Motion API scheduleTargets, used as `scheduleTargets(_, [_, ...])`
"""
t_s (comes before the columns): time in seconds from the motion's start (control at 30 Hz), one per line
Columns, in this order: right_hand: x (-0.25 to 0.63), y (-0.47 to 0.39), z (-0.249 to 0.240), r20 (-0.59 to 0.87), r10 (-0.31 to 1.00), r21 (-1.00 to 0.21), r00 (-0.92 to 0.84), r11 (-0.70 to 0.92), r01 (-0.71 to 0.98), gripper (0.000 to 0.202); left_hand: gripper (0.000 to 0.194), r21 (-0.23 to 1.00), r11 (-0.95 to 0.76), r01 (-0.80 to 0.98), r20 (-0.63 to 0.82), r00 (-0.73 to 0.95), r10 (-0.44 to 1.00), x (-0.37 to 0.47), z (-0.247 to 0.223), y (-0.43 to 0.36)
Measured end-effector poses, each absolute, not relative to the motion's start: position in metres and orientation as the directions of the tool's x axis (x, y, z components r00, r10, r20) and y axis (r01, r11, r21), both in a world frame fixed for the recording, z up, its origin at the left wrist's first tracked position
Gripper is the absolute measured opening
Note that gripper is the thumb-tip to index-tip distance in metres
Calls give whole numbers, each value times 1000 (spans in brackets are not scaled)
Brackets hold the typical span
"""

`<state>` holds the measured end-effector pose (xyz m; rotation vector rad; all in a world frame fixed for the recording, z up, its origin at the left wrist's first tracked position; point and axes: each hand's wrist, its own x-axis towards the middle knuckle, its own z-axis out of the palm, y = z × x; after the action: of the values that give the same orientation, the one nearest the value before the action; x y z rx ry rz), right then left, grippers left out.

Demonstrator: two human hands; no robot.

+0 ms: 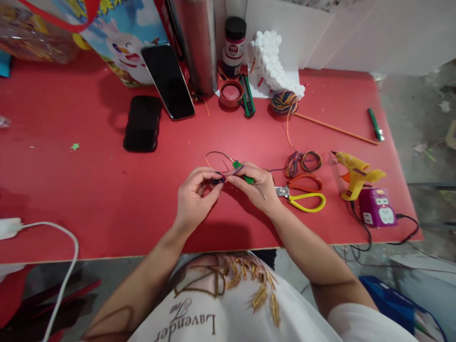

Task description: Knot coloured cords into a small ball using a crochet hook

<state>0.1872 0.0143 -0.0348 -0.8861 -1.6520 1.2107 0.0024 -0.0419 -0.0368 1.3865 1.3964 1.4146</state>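
Note:
My left hand (194, 194) pinches a small dark piece of yarn work (218, 179) between thumb and fingertips. Close beside it, my right hand (255, 186) is closed around a green-handled crochet hook (249, 180), its thin metal end showing below the fingers. The right fingertips meet the yarn piece, though the exact contact is too small to make out. A strand runs from the right hand to a loose multicoloured yarn bundle (292, 164), which links on to a yarn ball (284, 102). Scissors (307, 201) with red and yellow handles lie just right of my right hand.
On the red table (89, 199) a yellow glue gun (354, 173) rests by a purple power socket (377, 207). Farther back are a wooden stick (338, 128), a green cutter (247, 96), a dark-lidded jar (233, 47), a phone (168, 81) and a black case (142, 123).

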Motion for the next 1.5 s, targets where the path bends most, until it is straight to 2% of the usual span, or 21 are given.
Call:
scheduleTargets(0.2, [187, 17, -31, 218, 914, -970, -342, 242, 28, 28, 20, 971, -120, 209, 156, -164, 974, 0, -36, -41])
scheduleTargets(0.5, [186, 12, -30, 21, 959, -992, -282, -16, -129, 22, 21, 992, -12, 129, 34, -170, 985, 2, -42, -40])
scheduleTargets(0.6, [186, 12, -31, -46, 958, -981, -281, -97, -170, 19, 22, 990, -28, 142, 50, -154, 987, 2, -43, -39])
scheduleTargets(0.77, [182, 12, -29, -188, 947, -943, -262, -248, -222, 27, 22, 965, -92, 246, 117, -89, 989, 4, -41, -39])
scheduleTargets(1.0, [181, 13, -28, -184, 958, -952, -222, -230, -204, 27, 5, 929, -171, 328, 197, -49, 979, 6, -36, -37])
scheduleTargets(1.17, [181, 14, -27, -152, 948, -946, -279, -221, -236, 22, 10, 899, -219, 380, 230, 18, 973, 9, -32, -38])
scheduleTargets(1.37, [183, 15, -28, -164, 948, -954, -274, -223, -201, 29, 7, 981, -154, 121, 161, -53, 985, 10, -29, -37])
scheduleTargets(1.5, [182, 17, -27, -178, 952, -950, -248, -232, -209, 31, 9, 977, -185, 105, 192, -60, 980, 9, -26, -39])
